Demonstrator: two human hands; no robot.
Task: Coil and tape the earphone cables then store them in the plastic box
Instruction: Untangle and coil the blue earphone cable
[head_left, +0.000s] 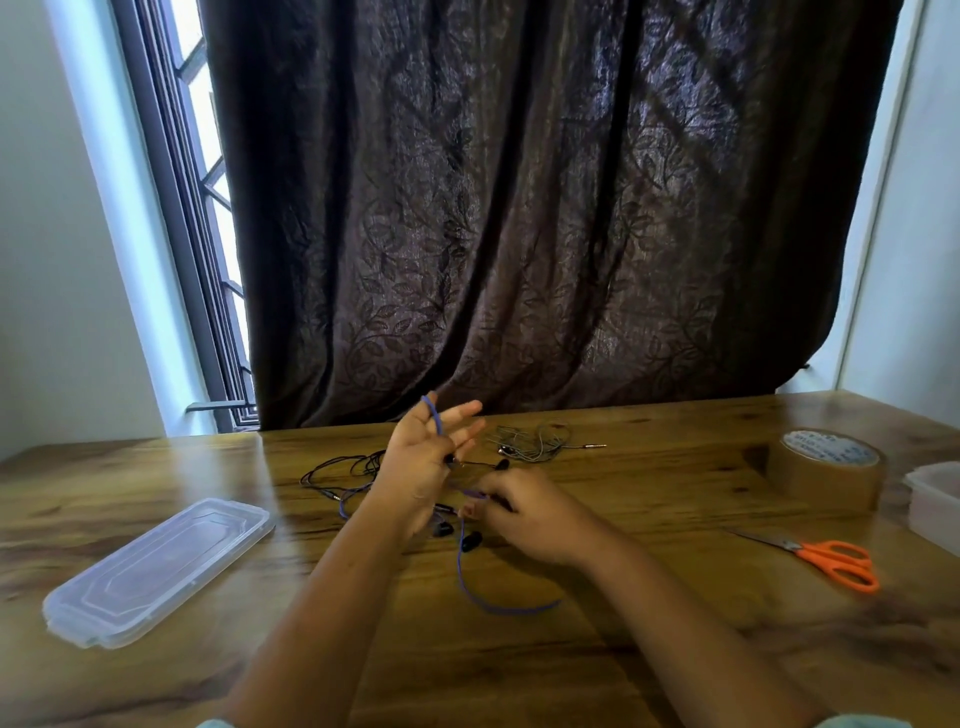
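My left hand (423, 457) is raised above the table with its fingers straight and spread, and a purple earphone cable (470, 587) is looped over them. My right hand (524, 512) pinches the same cable just to the right of the left palm. Black earbuds dangle below the hands, and the loose end of the cable curls on the wood towards me. A black earphone cable (335, 475) lies tangled behind my left hand. A grey earphone cable (535, 444) lies behind my right hand. The plastic box (935, 499) shows at the right edge.
The clear box lid (156, 566) lies at the left on the wooden table (597, 665). A roll of brown tape (826, 467) stands at the right, with orange-handled scissors (826, 561) in front of it. A dark curtain hangs behind the table.
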